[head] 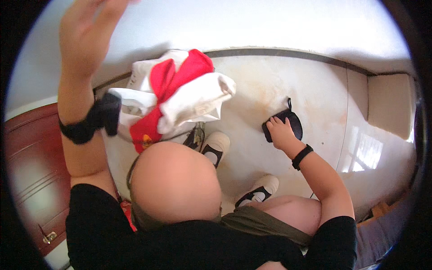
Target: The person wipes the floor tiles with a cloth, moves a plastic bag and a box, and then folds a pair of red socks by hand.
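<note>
My left hand [86,37] is raised at the top left in front of the white wall. It is blurred and its fingertips run out of the picture, so whether they hold anything is hidden. A black band with a dark device [101,113] is strapped around that forearm. At the right, my right hand [281,133] grips the edge of a rounded black fabric case [294,123], fingers on top, over the tiled floor. The case has a small loop at its far end. On that wrist sits a black band [302,157].
A heap of white cloth [192,101] with a red scarf [175,84] lies left of centre. My shoes [216,148] stand on the tiled floor [249,81]. A reddish-brown door [33,162] is at the left, a pale box-like object [389,104] at the far right.
</note>
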`<state>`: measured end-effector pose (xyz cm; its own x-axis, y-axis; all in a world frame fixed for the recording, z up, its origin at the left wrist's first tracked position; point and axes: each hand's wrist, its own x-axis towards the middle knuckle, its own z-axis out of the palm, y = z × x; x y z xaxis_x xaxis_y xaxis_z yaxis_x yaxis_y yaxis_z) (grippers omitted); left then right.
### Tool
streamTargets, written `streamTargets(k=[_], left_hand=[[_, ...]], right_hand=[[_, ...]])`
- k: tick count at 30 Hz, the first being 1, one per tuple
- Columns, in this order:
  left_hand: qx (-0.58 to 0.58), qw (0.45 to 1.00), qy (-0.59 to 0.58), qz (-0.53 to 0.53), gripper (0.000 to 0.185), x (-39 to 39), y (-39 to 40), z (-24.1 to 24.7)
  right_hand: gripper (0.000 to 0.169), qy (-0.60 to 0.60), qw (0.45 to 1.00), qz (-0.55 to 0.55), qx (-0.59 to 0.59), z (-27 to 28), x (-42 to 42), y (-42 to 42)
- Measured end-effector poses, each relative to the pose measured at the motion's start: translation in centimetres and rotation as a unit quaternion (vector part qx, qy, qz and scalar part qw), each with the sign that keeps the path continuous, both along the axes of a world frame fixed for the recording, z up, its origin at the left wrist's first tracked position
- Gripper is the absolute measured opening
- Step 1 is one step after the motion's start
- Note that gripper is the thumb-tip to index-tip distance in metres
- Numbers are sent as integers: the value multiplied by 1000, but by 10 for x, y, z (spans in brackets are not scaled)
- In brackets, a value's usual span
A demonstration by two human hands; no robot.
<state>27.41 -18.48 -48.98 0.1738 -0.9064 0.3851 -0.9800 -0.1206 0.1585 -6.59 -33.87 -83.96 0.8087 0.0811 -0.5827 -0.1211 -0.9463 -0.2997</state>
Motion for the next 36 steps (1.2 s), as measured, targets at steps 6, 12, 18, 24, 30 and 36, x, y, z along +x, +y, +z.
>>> streamTargets(k=[6,12,18,24,30,36], left_hand=[[86,926,224,292,29,-7,111,-18],[161,902,143,373,39,-35,153,-50],[188,958,62,210,42,-80,98,-68],[393,909,47,132,45,-80,44,-87],[331,927,107,141,26,-68,48,-96],[111,964,47,235,35,-55,87,-52]], right_hand=[[52,11,1000,-7,14,-4,-9,-15],[52,-39,982,-128,133,45,47,-33],[52,-247,906,-196,284,87,103,3],[44,-198,874,-269,354,75,128,24],[42,-184,841,-324,393,75,115,8],[42,-365,832,-216,358,138,130,4]])
